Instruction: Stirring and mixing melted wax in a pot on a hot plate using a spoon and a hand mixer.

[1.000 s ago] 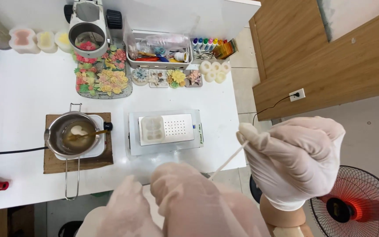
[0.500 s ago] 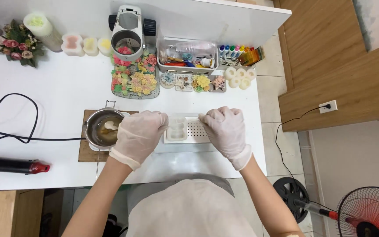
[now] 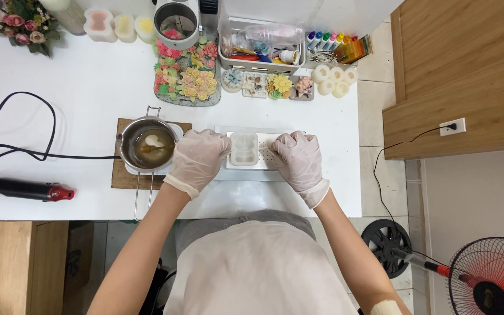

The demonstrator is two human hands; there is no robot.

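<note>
- We are resting our left hand at the left edge of the white tray, fingers curled together in a loose fist; we cannot tell whether they are pinching anything.
- We are keeping our right hand on the tray's dotted right part, fingers likewise bunched into a fist; what they are gripping is hidden.
- The white mould is sitting on the tray between our two hands, just beside each.
- The metal pot is standing on a wooden board just left of our left hand, with amber liquid inside.
- A red-and-black heat gun is lying well apart, at the table's left.
- Wax flowers are lying behind the tray, near a row of dye bottles.
</note>
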